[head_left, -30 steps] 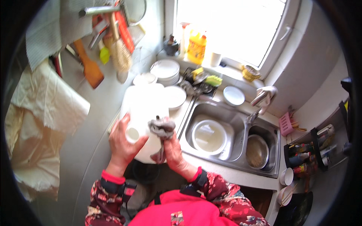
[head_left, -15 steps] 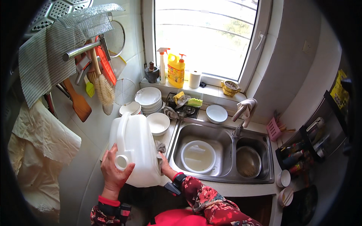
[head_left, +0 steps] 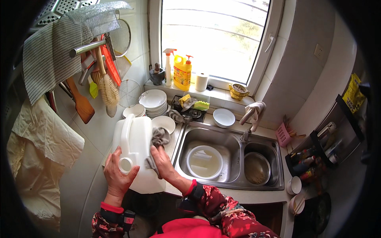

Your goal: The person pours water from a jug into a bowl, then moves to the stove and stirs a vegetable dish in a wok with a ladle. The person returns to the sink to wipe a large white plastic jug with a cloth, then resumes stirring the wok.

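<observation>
Holding the whitish plastic jug (head_left: 141,137) in the head view with the left hand (head_left: 118,174), by thumb and fingers spread wide around its round mouth. Pressing a grey cloth (head_left: 160,136) to the jug's right side with the right hand (head_left: 163,164), with fingers fairly straight over the fabric; impossible to tell how firmly gripped. Having the jug tilted left of the double sink (head_left: 235,185), near a white bowl (head_left: 164,123); unclear whether resting on the counter (head_left: 222,192).
</observation>
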`<action>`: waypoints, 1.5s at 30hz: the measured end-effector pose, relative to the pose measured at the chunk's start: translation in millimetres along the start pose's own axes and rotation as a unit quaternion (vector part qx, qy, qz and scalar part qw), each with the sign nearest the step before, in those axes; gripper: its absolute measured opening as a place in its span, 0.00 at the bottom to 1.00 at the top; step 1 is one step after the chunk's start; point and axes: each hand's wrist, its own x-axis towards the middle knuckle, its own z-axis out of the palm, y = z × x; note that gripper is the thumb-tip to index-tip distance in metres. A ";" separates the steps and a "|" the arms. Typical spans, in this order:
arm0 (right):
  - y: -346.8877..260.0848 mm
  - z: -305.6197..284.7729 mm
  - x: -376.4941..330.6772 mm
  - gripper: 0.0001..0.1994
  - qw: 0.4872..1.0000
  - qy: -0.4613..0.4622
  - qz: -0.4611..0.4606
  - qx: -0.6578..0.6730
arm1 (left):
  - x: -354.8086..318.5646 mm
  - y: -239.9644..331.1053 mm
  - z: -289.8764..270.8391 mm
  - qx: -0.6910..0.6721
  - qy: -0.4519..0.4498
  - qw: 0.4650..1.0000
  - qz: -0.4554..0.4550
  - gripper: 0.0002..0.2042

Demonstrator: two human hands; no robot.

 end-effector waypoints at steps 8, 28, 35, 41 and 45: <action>20.1 8.0 89.7 0.28 0.973 0.005 -0.228 -0.033 | -2.0 -2.1 -3.2 0.012 -0.004 1.000 0.003 0.38; 110.7 7.5 -39.9 0.19 0.987 0.008 -0.100 -0.126 | 1.2 0.6 5.0 -0.006 0.005 1.000 -0.001 0.36; -14.3 -11.3 16.5 0.18 0.972 -0.181 -0.069 -0.136 | -2.8 -4.0 -1.6 0.008 0.007 1.000 0.000 0.36; 78.0 -12.1 72.5 0.34 0.940 -0.055 -0.158 -0.298 | 0.9 -0.4 1.2 0.001 0.006 1.000 0.010 0.37; 159.7 -5.5 56.9 0.17 0.995 0.006 -0.066 -0.070 | 2.9 0.5 3.7 -0.002 0.006 1.000 0.014 0.37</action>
